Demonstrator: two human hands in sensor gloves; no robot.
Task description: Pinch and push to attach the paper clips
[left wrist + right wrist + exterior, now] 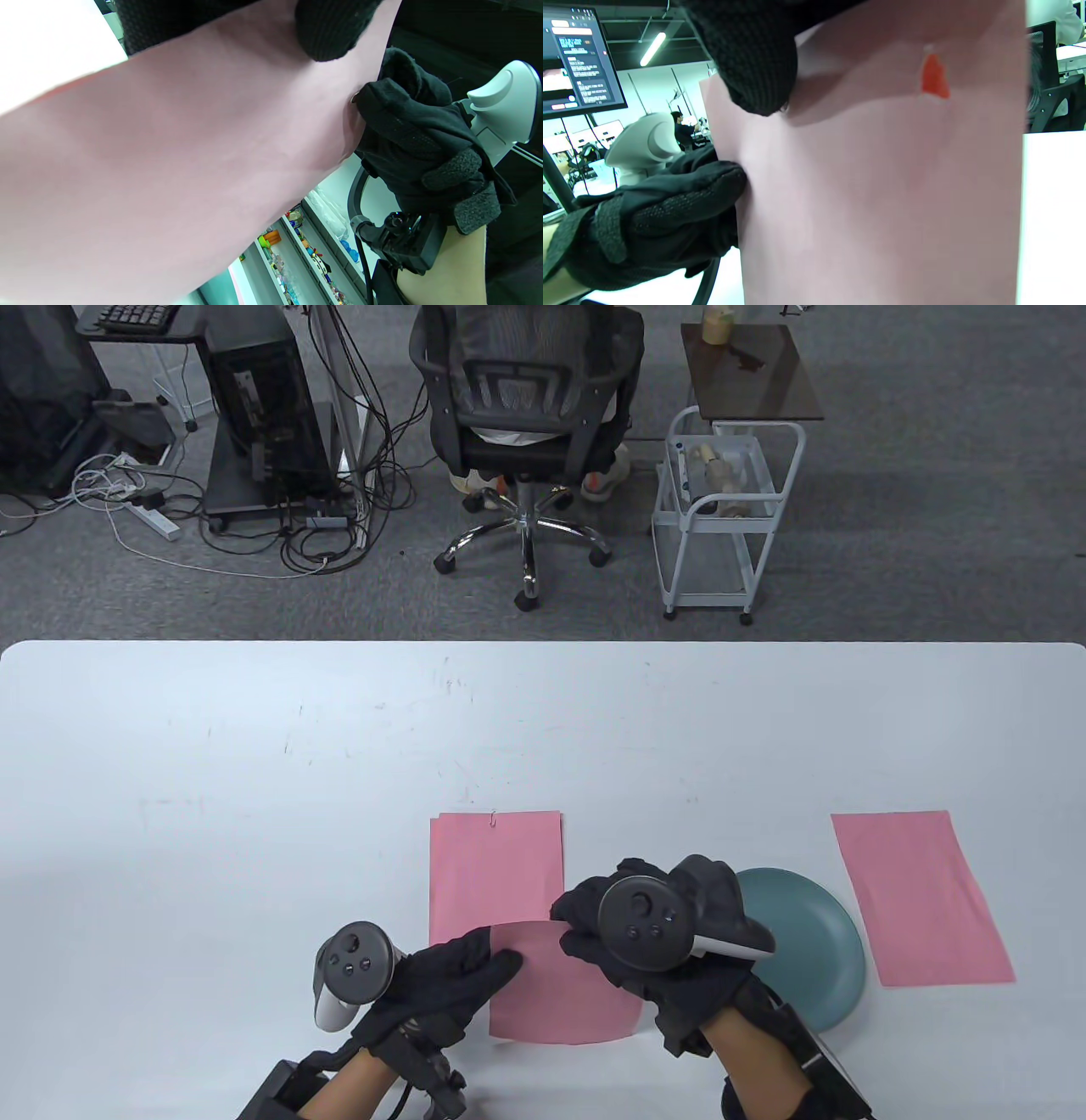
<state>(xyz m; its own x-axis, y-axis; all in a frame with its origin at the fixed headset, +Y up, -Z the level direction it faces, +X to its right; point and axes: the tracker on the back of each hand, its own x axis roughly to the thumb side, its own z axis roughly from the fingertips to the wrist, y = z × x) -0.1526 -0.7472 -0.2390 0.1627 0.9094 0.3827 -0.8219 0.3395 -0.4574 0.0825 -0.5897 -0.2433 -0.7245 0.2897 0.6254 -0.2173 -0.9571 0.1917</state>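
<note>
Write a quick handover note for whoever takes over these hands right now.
Left hand: pinches the lifted pink sheet at its left edge.
Right hand: pinches the same sheet at its top right.
Clipped pink stack lies behind, paper clip on its top edge: done.
Loose pink sheet lies to the right, beside the teal plate.
Left: clip the held sheet; no clip visible in either hand.
</note>
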